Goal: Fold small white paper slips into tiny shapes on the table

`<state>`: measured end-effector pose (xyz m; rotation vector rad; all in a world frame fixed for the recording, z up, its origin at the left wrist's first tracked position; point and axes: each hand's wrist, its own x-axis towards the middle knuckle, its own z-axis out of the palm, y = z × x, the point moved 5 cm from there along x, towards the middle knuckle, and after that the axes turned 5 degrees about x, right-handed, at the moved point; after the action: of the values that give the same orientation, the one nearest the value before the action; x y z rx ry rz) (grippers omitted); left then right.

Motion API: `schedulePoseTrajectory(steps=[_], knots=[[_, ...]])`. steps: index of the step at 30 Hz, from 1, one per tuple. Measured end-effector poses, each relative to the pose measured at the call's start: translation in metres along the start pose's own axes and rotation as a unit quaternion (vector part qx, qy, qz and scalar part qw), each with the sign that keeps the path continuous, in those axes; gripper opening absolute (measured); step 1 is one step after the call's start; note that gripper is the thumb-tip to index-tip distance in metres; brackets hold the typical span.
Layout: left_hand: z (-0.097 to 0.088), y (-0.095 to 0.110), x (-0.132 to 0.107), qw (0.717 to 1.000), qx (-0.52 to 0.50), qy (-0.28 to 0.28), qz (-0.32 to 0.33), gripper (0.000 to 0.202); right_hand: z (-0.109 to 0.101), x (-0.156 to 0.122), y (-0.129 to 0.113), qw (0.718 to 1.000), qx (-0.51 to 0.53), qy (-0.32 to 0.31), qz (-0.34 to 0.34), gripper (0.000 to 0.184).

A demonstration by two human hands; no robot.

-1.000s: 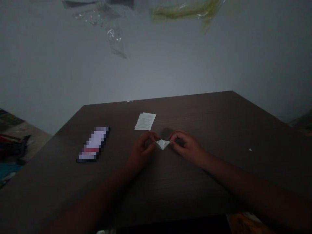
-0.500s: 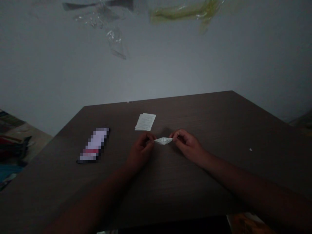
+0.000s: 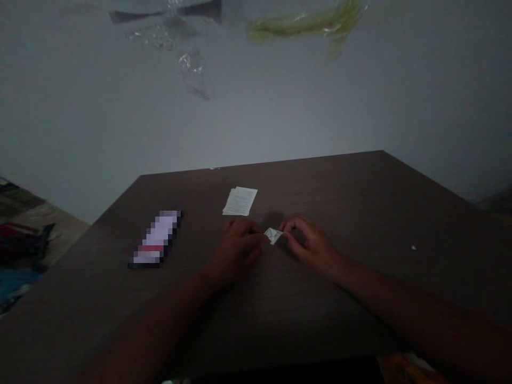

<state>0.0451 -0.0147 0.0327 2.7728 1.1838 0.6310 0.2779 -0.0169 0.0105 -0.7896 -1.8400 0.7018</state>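
Note:
A small piece of folded white paper [image 3: 273,236] is held between my two hands, just above the dark wooden table [image 3: 320,186]. It shows as a little diamond with crease lines. My left hand [image 3: 240,248] touches its left corner, fingers bent and closed, the index fingertip reaching over the paper. On the other side my right hand [image 3: 306,240] pinches the right corner between thumb and fingers. Parts of the paper under the fingertips are hidden.
Behind my left hand lies a small stack of printed paper sheets [image 3: 240,201]. A phone [image 3: 156,238] with a blurred-out screen rests at the left. A tiny white scrap [image 3: 413,247] lies at the right. A pale wall [image 3: 280,106] with tape rises behind the table.
The paper has gone from a long, thin boat-like outline to a shorter diamond. My left hand has shifted right, its fingers now over the paper's left end; my right hand still pinches.

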Motion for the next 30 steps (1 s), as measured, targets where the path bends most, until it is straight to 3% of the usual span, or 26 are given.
schedulePoseTrajectory(steps=[5, 14, 24, 30], knots=[[-0.001, 0.010, 0.003, 0.999, 0.028, -0.030, -0.016, 0.022, 0.002, -0.001, -0.003, 1.000, 0.000, -0.004, -0.003, 0.009], [0.007, 0.011, 0.001, 0.998, 0.053, -0.013, -0.013, 0.018, 0.003, -0.002, -0.012, 1.000, -0.012, -0.012, -0.020, 0.010], [0.009, -0.003, 0.002, 0.996, -0.056, -0.011, -0.073, 0.021, 0.002, 0.000, -0.011, 0.999, -0.022, -0.008, -0.048, 0.011], [0.015, -0.007, 0.001, 0.995, -0.078, 0.003, -0.061, 0.017, 0.002, 0.001, -0.003, 0.999, -0.014, -0.023, -0.019, 0.010]])
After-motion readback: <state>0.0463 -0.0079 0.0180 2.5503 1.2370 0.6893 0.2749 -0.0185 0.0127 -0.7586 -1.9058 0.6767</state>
